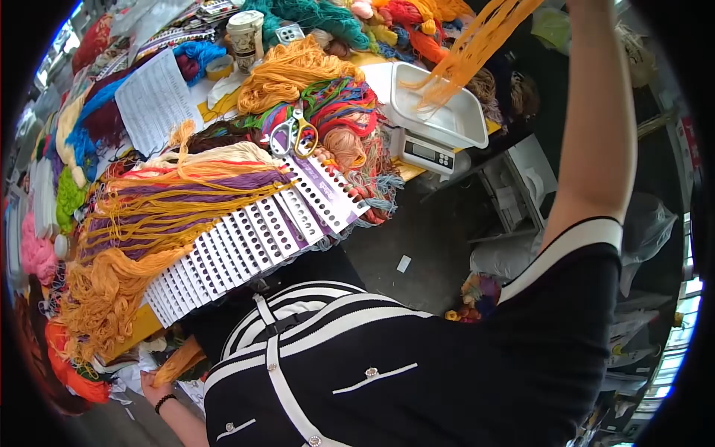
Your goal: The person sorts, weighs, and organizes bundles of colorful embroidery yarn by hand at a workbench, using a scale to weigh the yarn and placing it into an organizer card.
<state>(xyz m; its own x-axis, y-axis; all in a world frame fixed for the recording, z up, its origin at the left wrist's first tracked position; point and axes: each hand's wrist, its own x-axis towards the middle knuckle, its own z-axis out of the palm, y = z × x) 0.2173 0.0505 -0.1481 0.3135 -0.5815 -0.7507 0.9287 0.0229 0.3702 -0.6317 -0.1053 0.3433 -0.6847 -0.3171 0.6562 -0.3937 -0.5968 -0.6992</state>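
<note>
My left hand (154,386), with a dark bead bracelet at the wrist, is closed around a bundle of orange thread (181,360) below the table's near left edge. My right forearm (596,112) reaches up at the right, and its hand is cut off by the top of the picture. Beside that arm, long orange strands (473,56) hang down over a white plastic tray (477,132). The tray rests on a digital scale (424,153). Orange and purple thread lies across a row of white punched cards (246,242), with a loose orange heap (104,298) at its left end.
Scissors (296,134) lie on multicoloured skeins (346,104). Behind them are a patterned cup (246,41), a roll of tape (219,69) and a printed sheet (155,100). Under the table's right side stands a grey shelf unit (514,186). A small white paper (404,264) is on the floor.
</note>
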